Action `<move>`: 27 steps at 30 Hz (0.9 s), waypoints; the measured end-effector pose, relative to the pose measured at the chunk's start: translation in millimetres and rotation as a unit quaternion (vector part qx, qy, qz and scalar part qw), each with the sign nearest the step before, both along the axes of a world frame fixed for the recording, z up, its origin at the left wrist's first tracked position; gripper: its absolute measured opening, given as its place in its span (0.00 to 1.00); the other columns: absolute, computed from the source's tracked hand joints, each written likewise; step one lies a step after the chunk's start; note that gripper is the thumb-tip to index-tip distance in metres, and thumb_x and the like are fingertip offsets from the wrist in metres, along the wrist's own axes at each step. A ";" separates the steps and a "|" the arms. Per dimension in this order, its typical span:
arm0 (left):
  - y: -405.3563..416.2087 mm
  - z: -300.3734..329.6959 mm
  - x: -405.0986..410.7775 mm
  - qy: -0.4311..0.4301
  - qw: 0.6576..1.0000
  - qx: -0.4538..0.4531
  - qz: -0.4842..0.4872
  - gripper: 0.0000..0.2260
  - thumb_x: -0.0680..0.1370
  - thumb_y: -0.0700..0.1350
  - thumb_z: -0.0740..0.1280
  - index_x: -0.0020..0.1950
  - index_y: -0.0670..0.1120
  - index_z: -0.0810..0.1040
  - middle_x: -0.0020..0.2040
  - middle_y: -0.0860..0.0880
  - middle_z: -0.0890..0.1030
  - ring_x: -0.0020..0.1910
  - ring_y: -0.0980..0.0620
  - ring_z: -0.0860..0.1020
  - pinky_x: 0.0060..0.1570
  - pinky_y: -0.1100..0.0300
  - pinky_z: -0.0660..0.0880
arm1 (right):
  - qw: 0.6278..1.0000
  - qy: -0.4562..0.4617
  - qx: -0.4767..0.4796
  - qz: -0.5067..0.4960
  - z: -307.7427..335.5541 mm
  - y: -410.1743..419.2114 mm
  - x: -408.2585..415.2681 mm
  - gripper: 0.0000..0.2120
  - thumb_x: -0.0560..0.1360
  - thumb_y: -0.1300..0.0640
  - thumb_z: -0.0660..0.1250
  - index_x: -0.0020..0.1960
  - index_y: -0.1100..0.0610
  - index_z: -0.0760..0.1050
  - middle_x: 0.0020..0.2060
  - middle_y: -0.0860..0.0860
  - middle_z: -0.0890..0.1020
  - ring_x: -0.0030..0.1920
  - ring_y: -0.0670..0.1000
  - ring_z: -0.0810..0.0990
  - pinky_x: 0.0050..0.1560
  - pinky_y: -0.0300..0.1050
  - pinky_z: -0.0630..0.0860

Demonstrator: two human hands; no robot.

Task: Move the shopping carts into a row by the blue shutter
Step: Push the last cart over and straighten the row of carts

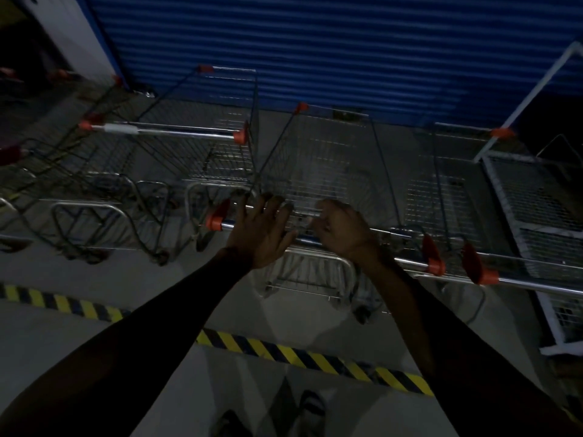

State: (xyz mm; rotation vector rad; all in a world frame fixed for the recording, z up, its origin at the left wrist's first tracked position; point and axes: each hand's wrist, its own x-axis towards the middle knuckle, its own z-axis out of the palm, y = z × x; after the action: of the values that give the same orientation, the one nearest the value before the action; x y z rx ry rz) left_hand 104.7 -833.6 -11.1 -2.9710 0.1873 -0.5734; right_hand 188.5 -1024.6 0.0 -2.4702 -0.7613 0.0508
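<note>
The blue shutter fills the back wall. Several wire shopping carts with orange handle caps stand in front of it. The middle cart is nose-in to the shutter, and its chrome handle runs across just in front of me. My left hand lies over the handle's left part with its fingers spread. My right hand is over the handle to the right, fingers curled; whether it grips the bar is unclear. One cart stands to the left and another to the right.
More carts are nested in the dark at far left. A white mesh frame trolley stands at the right edge. A yellow-and-black hazard strip crosses the concrete floor behind the carts. My feet show at the bottom.
</note>
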 end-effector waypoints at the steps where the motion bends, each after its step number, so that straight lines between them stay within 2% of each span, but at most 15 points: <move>1: 9.9 3.1 -0.6 -0.002 1.000 0.000 -0.001 0.24 0.79 0.60 0.56 0.67 0.45 0.74 0.66 0.44 0.75 0.66 0.40 0.70 0.65 0.34 0.58 | 1.000 -0.012 0.001 0.014 3.5 17.0 -1.8 0.18 0.74 0.48 0.63 0.59 0.57 0.76 0.51 0.57 0.82 0.51 0.61 0.79 0.53 0.56 0.76; 5: 54.3 8.7 -3.8 -0.005 1.000 0.009 0.004 0.22 0.77 0.57 0.58 0.65 0.45 0.74 0.64 0.44 0.75 0.64 0.40 0.70 0.63 0.36 0.61 | 0.998 -0.046 -0.003 0.038 15.8 80.1 -11.7 0.21 0.70 0.48 0.58 0.58 0.58 0.77 0.52 0.57 0.81 0.52 0.61 0.79 0.53 0.57 0.76; 10: 130.1 1.0 -5.0 -0.004 1.000 0.004 -0.018 0.20 0.79 0.56 0.56 0.63 0.45 0.75 0.63 0.44 0.75 0.63 0.41 0.70 0.61 0.40 0.63 | 0.998 -0.059 -0.012 0.026 11.7 167.3 -22.7 0.22 0.71 0.49 0.52 0.52 0.60 0.77 0.49 0.59 0.80 0.49 0.62 0.78 0.49 0.56 0.76; 14: 199.7 1.3 -5.4 0.009 1.000 -0.008 -0.022 0.22 0.76 0.57 0.59 0.63 0.45 0.75 0.64 0.44 0.75 0.63 0.40 0.72 0.61 0.38 0.65 | 0.998 -0.052 -0.022 0.011 11.9 234.1 -34.3 0.23 0.69 0.51 0.56 0.57 0.60 0.77 0.53 0.60 0.81 0.54 0.62 0.78 0.54 0.54 0.75; 18: 263.7 -0.9 -2.1 0.026 1.000 -0.009 -0.010 0.24 0.72 0.54 0.66 0.64 0.45 0.74 0.65 0.43 0.74 0.64 0.39 0.70 0.60 0.38 0.66 | 0.998 -0.046 -0.040 -0.001 15.1 291.3 -34.5 0.21 0.69 0.50 0.58 0.57 0.58 0.77 0.54 0.58 0.80 0.54 0.62 0.77 0.54 0.55 0.75; 23: 326.1 0.1 23.6 0.043 0.998 -0.018 0.044 0.25 0.70 0.54 0.66 0.65 0.46 0.74 0.63 0.44 0.74 0.61 0.40 0.70 0.60 0.42 0.65 | 0.995 -0.079 -0.054 -0.012 19.7 343.8 -15.8 0.22 0.71 0.50 0.60 0.62 0.58 0.76 0.57 0.58 0.78 0.58 0.61 0.75 0.56 0.51 0.69; 27: 372.4 -4.1 54.6 0.057 0.996 -0.020 0.062 0.27 0.69 0.53 0.62 0.65 0.43 0.72 0.63 0.40 0.74 0.60 0.37 0.71 0.62 0.41 0.64 | 0.990 -0.080 -0.114 -0.022 13.7 380.3 24.7 0.28 0.71 0.50 0.67 0.69 0.57 0.69 0.63 0.59 0.73 0.62 0.63 0.71 0.61 0.55 0.67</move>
State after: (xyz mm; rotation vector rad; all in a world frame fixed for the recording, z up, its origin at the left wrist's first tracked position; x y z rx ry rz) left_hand 159.3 -461.2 -15.1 -3.0288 -0.0001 -0.3966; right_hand 213.2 -644.2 13.8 -2.7336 -0.8058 -0.0824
